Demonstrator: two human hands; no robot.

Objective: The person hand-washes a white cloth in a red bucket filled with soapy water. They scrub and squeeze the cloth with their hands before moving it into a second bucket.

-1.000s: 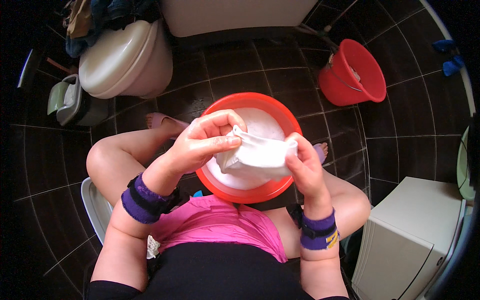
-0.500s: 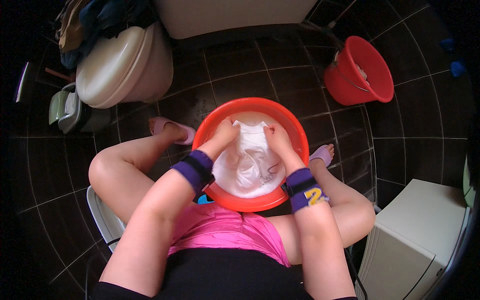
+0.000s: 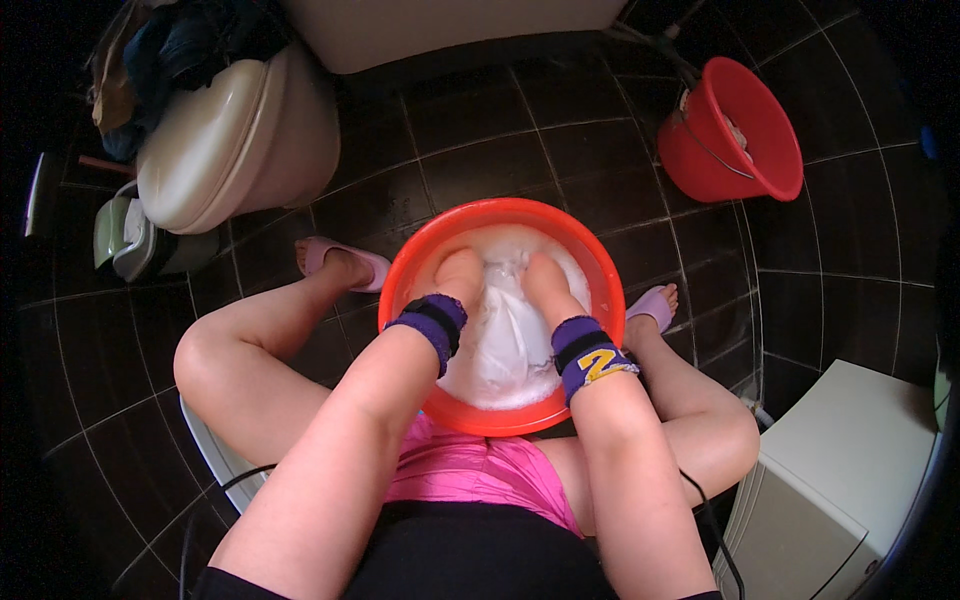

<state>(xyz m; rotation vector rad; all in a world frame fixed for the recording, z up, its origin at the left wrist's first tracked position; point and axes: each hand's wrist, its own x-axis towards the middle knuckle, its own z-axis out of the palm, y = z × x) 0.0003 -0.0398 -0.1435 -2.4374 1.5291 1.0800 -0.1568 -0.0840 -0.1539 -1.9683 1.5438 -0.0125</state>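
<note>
An orange-red basin (image 3: 397, 262) of soapy water sits between my legs, and a wet white garment (image 3: 505, 335) lies partly under the suds. My left hand (image 3: 460, 274) is curled down into the water at the garment's far left side. Close to it, on the right, my right hand (image 3: 545, 278) grips the far part of the same garment, with folds running from it toward me. Water and foam hide most fingertips of both hands. Purple wristbands with black straps are round both wrists.
A red bucket (image 3: 690, 160) with some cloth inside stands far right. At the far left are a toilet (image 3: 235, 145) with dark clothes above it and a small bin (image 3: 130, 240). A pale cabinet (image 3: 850, 440) is near right. Dark tiles cover the floor.
Both hands have gone down into the suds with the garment's far edge, which was held up at the water's surface before. The garment now lies flatter and wetter.
</note>
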